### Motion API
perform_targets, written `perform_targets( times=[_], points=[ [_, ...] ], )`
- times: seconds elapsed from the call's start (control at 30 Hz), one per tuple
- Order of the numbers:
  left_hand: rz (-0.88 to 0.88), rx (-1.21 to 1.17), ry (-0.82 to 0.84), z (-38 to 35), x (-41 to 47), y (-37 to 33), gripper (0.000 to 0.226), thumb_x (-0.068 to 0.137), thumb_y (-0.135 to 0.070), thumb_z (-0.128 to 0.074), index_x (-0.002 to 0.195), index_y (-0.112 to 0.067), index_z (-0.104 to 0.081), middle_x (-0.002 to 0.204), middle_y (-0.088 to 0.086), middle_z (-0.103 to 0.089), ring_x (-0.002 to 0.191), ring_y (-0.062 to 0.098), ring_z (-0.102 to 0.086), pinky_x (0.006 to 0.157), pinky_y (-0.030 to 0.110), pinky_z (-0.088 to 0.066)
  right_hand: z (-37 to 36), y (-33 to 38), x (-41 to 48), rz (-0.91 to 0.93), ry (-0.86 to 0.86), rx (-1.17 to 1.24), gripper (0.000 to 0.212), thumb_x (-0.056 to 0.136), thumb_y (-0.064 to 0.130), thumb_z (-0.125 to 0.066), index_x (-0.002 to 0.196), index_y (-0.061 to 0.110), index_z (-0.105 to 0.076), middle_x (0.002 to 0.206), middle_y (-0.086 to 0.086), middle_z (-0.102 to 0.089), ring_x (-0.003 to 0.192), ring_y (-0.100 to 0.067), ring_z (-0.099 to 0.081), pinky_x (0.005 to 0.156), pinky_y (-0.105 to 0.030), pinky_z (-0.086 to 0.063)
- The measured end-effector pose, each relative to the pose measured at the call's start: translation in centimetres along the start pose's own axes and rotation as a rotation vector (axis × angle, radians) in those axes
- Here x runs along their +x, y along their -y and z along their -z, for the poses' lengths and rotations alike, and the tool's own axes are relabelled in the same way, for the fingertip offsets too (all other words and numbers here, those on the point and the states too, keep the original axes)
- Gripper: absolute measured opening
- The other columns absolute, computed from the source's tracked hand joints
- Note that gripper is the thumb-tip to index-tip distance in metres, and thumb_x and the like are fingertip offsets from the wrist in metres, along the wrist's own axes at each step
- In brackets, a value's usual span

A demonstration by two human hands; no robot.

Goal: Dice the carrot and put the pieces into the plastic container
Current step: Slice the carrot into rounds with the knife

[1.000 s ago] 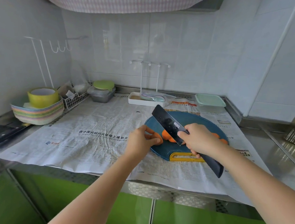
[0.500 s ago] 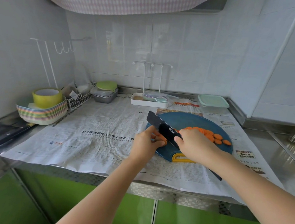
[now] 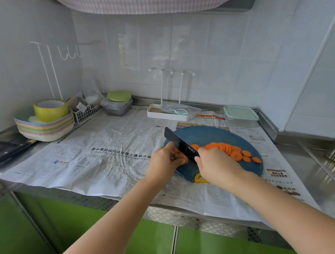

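A round blue cutting board (image 3: 206,134) lies on the newspaper. A row of orange carrot slices (image 3: 231,150) fans across its right half. My right hand (image 3: 216,165) grips the handle of a black knife (image 3: 178,142), whose blade is down on the board's left side. My left hand (image 3: 165,161) pinches the small remaining carrot end (image 3: 181,157) just left of the blade; most of that piece is hidden by my fingers. A clear plastic container (image 3: 241,117) with a pale green lid stands at the back right, shut.
Newspaper (image 3: 109,152) covers the steel counter. At the left stand stacked coloured bowls (image 3: 45,128) with a yellow cup, a wire basket (image 3: 86,111) and dark knives (image 3: 4,153). Grey trays with a green lid (image 3: 117,106) and a white rack (image 3: 169,112) line the back wall.
The knife came down from a raised tilt onto the board beside my left hand. The carrot slices at the right are now in plain sight. The view shifted slightly.
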State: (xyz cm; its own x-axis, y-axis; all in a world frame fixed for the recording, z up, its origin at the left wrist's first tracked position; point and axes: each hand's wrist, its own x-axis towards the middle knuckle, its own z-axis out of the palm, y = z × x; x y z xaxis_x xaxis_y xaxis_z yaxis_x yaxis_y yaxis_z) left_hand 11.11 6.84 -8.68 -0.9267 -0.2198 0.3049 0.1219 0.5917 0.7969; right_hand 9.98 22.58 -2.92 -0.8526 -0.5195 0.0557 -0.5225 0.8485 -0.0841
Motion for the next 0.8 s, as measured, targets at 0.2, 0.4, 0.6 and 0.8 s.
perform_targets(
  times=[0.2, 0.4, 0.6, 0.8],
  points=[
    [0.01, -0.038, -0.011, -0.2, 0.0, 0.5, 0.03, 0.08, -0.015, -0.073, 0.077, -0.028, -0.045, 0.09, 0.0, -0.067, 0.076, 0.009, -0.058, 0.056, 0.008, -0.036, 0.4, 1.0, 0.6, -0.013, 0.055, -0.02, 0.02, 0.101, 0.016, -0.04, 0.108, 0.003, -0.053, 0.069, -0.003, -0.044, 0.056, -0.013, -0.042, 0.046, -0.026, -0.031],
    [0.022, -0.038, -0.037, -0.1, 0.1, 1.5, 0.024, 0.079, -0.02, -0.074, 0.09, -0.011, -0.055, 0.089, 0.003, -0.068, 0.077, 0.014, -0.058, 0.056, 0.008, -0.038, 1.4, 2.0, 1.1, 0.002, 0.132, -0.064, 0.017, 0.1, 0.012, -0.04, 0.098, 0.003, -0.053, 0.066, -0.003, -0.041, 0.054, -0.013, -0.037, 0.045, -0.026, -0.027],
    [0.029, -0.068, -0.065, -0.2, -0.1, 2.0, 0.023, 0.081, -0.018, -0.073, 0.088, -0.017, -0.052, 0.087, 0.003, -0.069, 0.081, 0.017, -0.064, 0.068, 0.026, -0.05, 2.4, 4.1, 0.7, -0.013, 0.234, -0.193, 0.038, 0.093, 0.003, -0.047, 0.067, 0.016, -0.023, 0.071, -0.003, -0.034, 0.054, -0.012, -0.028, 0.044, -0.024, -0.021],
    [0.013, -0.091, -0.086, -0.2, -0.2, 1.8, 0.023, 0.08, -0.017, -0.074, 0.09, -0.014, -0.053, 0.085, 0.001, -0.069, 0.078, 0.014, -0.063, 0.059, 0.009, -0.04, 1.5, 4.4, -0.4, 0.011, 0.06, -0.185, 0.009, 0.097, 0.01, -0.038, 0.097, 0.018, -0.035, 0.09, -0.005, -0.038, 0.054, -0.009, -0.021, 0.05, -0.021, -0.023]
  ],
)
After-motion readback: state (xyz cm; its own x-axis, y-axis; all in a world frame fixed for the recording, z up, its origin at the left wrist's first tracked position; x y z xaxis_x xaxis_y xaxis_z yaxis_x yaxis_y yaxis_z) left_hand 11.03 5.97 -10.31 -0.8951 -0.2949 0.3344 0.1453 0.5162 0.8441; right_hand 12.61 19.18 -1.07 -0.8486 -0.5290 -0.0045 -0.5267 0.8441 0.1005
